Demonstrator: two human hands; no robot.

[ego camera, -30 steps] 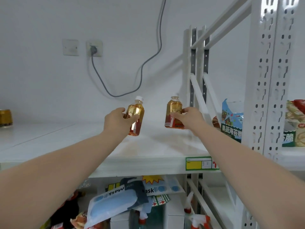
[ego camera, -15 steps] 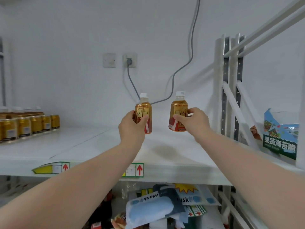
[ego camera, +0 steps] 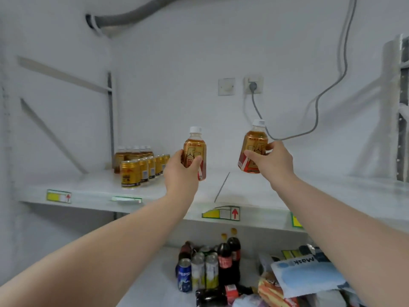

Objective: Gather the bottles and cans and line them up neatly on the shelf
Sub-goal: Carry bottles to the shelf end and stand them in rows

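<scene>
My left hand (ego camera: 179, 171) grips a small amber tea bottle (ego camera: 195, 151) with a white cap, held upright above the white shelf (ego camera: 243, 189). My right hand (ego camera: 272, 161) grips a second amber tea bottle (ego camera: 254, 142), tilted slightly, a little higher and to the right. Both bottles hang in the air over the shelf's middle. To the left on the shelf stands a row of gold cans (ego camera: 141, 169), with a row of matching tea bottles (ego camera: 132, 152) behind them.
On the lower shelf stand cola bottles (ego camera: 230, 260), a Pepsi can (ego camera: 184, 274) and pale cans (ego camera: 204, 271), beside a mask packet (ego camera: 307, 275) and snack bags. A grey cable (ego camera: 314, 120) hangs from a wall socket. A white upright frame (ego camera: 400, 107) stands at right.
The view has swung left, bringing the rows of cans and bottles closer to centre. Both hands with their bottles have moved left along the shelf and spread further apart.
</scene>
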